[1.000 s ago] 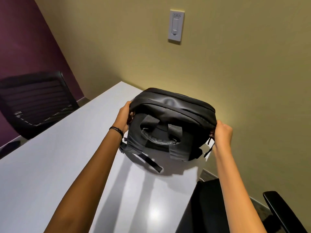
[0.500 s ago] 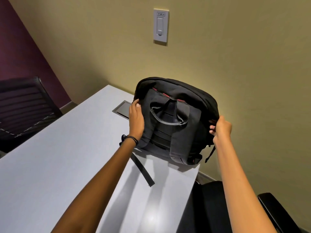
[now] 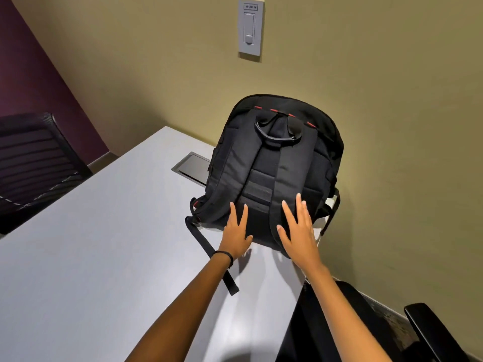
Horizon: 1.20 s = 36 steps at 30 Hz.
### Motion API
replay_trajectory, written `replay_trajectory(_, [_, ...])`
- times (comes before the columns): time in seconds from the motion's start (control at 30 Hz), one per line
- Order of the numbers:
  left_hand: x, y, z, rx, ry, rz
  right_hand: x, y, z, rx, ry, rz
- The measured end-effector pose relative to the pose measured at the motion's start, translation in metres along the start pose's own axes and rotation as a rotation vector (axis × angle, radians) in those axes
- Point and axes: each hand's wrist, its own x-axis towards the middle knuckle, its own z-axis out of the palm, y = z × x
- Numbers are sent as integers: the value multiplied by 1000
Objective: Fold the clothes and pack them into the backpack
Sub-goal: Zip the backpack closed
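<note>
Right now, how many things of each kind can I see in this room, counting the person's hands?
Backpack: 1
Chairs: 2, one at left, one at lower right
Table: 1
Table hatch: 1
Wall switch: 1
Hands: 2, left hand and right hand
Total: 8

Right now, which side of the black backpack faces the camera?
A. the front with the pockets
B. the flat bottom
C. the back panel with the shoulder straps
C: the black backpack shows its shoulder straps and carry handle toward the camera, and the left hand and right hand rest flat on its near end.
</note>
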Motion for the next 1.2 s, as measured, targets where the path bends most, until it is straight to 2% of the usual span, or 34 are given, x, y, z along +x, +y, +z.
replay_trajectory(0.1, [10,-8,0,13,-120,24,10,11,5,-123,-169,78])
replay_trajectory(0.27, [24,-13,-3,74,-173,-9,25,19,3,-207,-305,99])
replay_trajectory(0.53, [23,-4,-6,135,-242,-74,22,22,-10,-123,-381,74])
replay_trajectory(0.77, [5,6,-2,188,-264,-64,10,15,-22,-32,-479,105])
replay_trajectory(0.97, [-22,12,-12,201,-225,-51,-3,11,-36,-9,-466,86])
replay_trajectory(1.2, [-67,21,-29,174,-154,-15,-40,14,-54,88,-328,24])
